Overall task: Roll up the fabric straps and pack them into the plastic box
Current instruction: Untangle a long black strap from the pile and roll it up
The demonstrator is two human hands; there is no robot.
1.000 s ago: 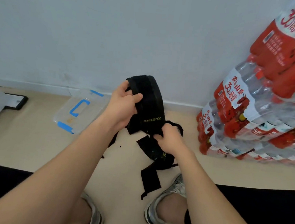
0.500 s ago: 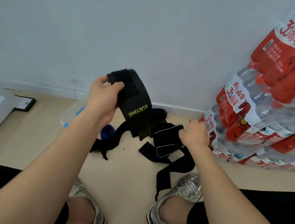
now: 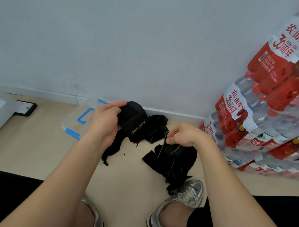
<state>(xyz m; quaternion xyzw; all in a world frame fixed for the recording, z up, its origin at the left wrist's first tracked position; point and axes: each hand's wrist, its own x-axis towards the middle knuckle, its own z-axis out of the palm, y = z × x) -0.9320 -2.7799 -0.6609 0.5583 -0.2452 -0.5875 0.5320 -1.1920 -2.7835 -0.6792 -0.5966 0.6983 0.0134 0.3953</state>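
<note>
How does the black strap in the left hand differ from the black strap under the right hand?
The left-hand strap is held up and bunched, gripped by the left hand. The right-hand strap lies spread on the floor, reaching a shoe, and the right hand only pinches a thin strand of it. The left-hand strap shows large yellow-green letters, while the right-hand strap shows only small faint print. Both are black fabric.

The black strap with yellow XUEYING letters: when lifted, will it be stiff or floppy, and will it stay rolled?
Probably floppy: the strap bends over the left hand, and its loose end hangs limp towards the floor. Likely light, since that hand alone holds it up. It may unroll if released, as nothing visible fastens it.
</note>
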